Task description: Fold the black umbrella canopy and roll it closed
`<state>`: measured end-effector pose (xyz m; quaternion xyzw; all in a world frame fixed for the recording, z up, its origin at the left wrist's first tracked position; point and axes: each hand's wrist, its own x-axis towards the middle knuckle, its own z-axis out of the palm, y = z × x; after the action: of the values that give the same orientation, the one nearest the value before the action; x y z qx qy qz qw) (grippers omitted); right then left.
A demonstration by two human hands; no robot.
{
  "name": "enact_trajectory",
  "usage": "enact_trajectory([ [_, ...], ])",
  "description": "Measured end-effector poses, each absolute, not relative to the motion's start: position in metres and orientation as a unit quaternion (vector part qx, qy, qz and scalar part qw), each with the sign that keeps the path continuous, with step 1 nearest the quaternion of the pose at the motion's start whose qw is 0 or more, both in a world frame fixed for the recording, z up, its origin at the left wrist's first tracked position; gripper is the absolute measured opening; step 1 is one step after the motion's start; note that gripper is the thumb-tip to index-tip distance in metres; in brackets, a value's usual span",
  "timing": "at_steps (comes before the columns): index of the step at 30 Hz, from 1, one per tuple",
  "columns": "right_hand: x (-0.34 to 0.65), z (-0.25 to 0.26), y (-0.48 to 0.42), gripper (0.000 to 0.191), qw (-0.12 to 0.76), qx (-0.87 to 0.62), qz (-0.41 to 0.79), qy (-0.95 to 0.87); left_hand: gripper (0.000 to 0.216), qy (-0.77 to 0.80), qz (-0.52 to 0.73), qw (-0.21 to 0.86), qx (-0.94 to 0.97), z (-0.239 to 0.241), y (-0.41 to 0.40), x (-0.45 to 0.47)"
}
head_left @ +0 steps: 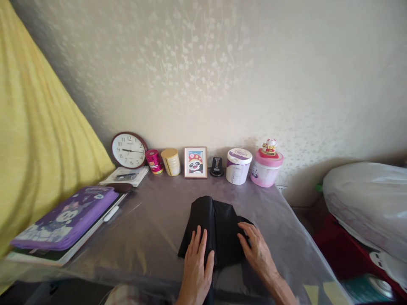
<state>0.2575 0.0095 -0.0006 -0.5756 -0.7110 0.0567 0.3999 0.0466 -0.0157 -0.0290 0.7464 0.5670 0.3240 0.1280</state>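
A folded black cloth (214,224) lies on the table (152,220), which is covered with clear plastic sheeting. My left hand (195,264) rests flat on the cloth's near left part, fingers stretched forward and slightly apart. On the cloth's right edge lies my right hand (256,250), its fingers extended and pressing down on the fabric. Neither hand grips anything.
Along the wall stand a round clock (129,150), a red can (154,161), a yellow can (171,161), a framed panda picture (195,162), a small black device (216,166), a white tub (238,165) and a pink tub (266,168). A purple case (65,218) lies left. A plastic bag (369,203) bulges right.
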Motion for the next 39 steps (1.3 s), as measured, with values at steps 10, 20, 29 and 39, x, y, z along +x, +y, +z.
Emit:
enact_trajectory([
  [10,0.260,-0.028,0.020,0.037,0.397,-0.651,0.149,-0.630,0.053,0.570,0.333,0.131,0.739,-0.027,-0.016,0.046],
  [20,0.259,-0.024,0.019,0.044,0.394,-0.675,0.164,-0.602,0.053,0.572,0.327,0.138,0.740,-0.026,-0.016,0.046],
  [29,0.257,-0.020,0.018,0.036,0.400,-0.668,0.137,-0.612,0.053,0.571,0.332,0.145,0.737,-0.024,-0.017,0.047],
  [39,0.258,-0.020,0.017,0.035,0.384,-0.662,0.139,-0.629,0.053,0.575,0.334,0.158,0.730,-0.022,-0.018,0.047],
])
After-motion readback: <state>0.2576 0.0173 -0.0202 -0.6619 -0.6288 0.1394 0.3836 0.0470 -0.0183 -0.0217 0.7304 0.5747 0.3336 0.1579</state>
